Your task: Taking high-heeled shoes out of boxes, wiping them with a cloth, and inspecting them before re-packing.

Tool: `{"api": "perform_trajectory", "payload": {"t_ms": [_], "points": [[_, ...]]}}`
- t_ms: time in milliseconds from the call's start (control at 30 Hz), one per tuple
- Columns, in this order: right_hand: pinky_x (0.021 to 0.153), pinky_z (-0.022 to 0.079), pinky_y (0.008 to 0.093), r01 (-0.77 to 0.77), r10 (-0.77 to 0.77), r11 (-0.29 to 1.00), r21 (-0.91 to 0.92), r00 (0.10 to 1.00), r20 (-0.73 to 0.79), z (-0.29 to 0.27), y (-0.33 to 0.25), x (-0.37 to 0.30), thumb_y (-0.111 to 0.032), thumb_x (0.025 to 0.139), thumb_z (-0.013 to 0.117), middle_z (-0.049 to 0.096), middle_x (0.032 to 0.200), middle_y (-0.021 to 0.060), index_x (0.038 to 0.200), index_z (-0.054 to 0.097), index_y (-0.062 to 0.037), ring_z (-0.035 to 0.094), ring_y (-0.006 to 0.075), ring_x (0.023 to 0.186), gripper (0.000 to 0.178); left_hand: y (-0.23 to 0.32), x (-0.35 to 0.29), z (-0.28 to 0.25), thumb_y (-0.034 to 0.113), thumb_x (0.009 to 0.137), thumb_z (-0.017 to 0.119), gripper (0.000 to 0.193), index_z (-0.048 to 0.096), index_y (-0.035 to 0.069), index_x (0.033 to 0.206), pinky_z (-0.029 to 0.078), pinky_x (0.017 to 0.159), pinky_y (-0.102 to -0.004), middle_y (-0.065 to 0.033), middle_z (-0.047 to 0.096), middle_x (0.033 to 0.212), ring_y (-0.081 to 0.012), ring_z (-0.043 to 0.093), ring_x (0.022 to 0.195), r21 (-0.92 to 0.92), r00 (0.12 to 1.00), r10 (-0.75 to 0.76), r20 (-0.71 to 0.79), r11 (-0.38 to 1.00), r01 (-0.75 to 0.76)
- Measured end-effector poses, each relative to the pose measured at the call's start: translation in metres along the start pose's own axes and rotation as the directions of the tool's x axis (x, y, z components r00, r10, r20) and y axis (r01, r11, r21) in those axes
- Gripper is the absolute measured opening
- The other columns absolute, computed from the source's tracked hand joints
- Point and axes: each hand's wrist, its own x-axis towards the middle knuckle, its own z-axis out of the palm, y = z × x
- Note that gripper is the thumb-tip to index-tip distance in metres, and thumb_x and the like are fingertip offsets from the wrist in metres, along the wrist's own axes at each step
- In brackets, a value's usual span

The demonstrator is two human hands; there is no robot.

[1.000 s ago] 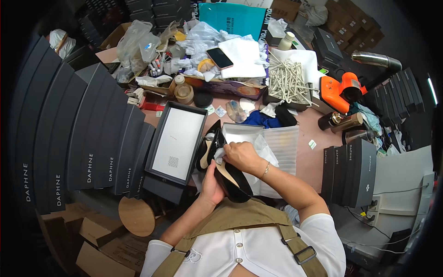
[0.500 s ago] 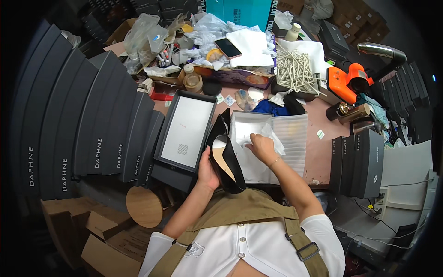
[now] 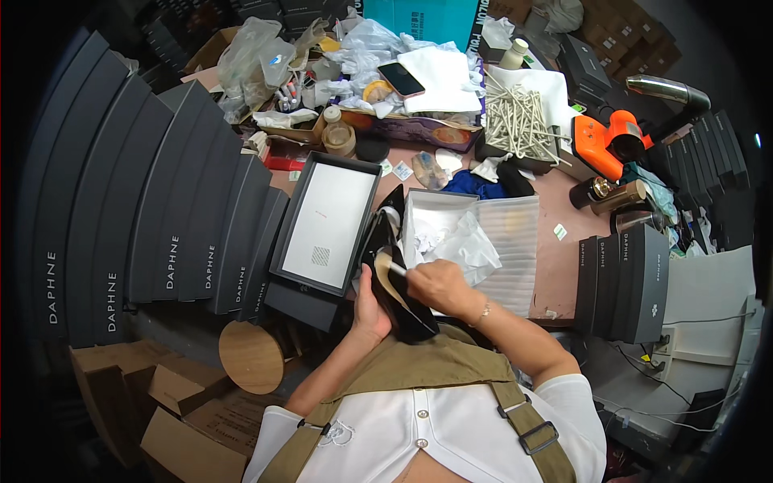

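My left hand (image 3: 373,310) is closed around black pointed-toe shoes (image 3: 415,319) with a beige insole, held tilted in front of my apron; a second black shoe seems to lie behind the first. Fingers pinched, my right hand (image 3: 441,287) is at the shoe's opening with a small white piece (image 3: 397,268) sticking out toward the insole. Whether that piece is paper or a stick is hard to tell. Just beyond the hands is an open shoebox (image 3: 423,203) with crumpled white tissue paper (image 3: 467,251) in it. A dark grey box lid (image 3: 328,229), white inside, lies to the left.
Dark grey shoeboxes (image 3: 153,201) stand in a row at left, more (image 3: 636,282) at right. White sticks (image 3: 519,117) fill a box at the back. Nearby are a phone (image 3: 401,79), an orange device (image 3: 600,145), a bottle (image 3: 338,137) and a wooden stool (image 3: 251,358).
My right hand has moved from the tissue in the open box to the shoe, now with a white piece in its fingers. The shoes have turned slightly in my left hand.
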Motion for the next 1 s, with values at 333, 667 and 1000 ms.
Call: {"api": "perform_trajectory", "payload": {"t_ms": [333, 667, 1000], "points": [[0.092, 0.035, 0.0595, -0.190, 0.190, 0.901, 0.389, 0.981, 0.039, 0.051, 0.002, -0.006, -0.031, 0.095, 0.046, 0.052, 0.120, 0.0178, 0.127, 0.043, -0.0031, 0.045, 0.0389, 0.116, 0.042, -0.002, 0.007, 0.014, 0.054, 0.096, 0.040, 0.059, 0.045, 0.008, 0.133, 0.034, 0.106, -0.0382, -0.0088, 0.047, 0.136, -0.0222, 0.043, 0.126, 0.120, 0.992, -0.026, 0.123, 0.993, 0.012], [0.094, 0.028, 0.0613, -0.375, 0.291, 0.835, 0.403, 0.922, 0.254, 0.039, -0.003, 0.009, -0.038, 0.099, 0.033, 0.049, 0.099, 0.0183, 0.111, 0.047, -0.0080, 0.046, 0.0374, 0.100, 0.035, 0.036, 0.031, 0.026, 0.043, 0.100, 0.041, 0.042, 0.043, 0.014, 0.131, 0.040, 0.098, -0.0354, -0.0046, 0.051, 0.125, -0.0176, 0.048, 0.117, 0.462, 0.974, -0.054, 0.220, 0.885, -0.055], [0.093, 0.036, 0.0405, -0.449, 0.180, 0.618, 0.645, 0.880, 0.440, 0.042, -0.004, 0.009, -0.036, 0.102, 0.030, 0.049, 0.089, 0.0171, 0.107, 0.050, -0.0029, 0.046, 0.0365, 0.091, 0.039, 0.040, 0.059, 0.011, 0.037, 0.098, 0.047, 0.040, 0.051, 0.009, 0.125, 0.046, 0.083, -0.0270, -0.0054, 0.060, 0.108, -0.0139, 0.057, 0.098, 0.521, 0.989, -0.125, 0.083, 0.851, 0.063]]}}
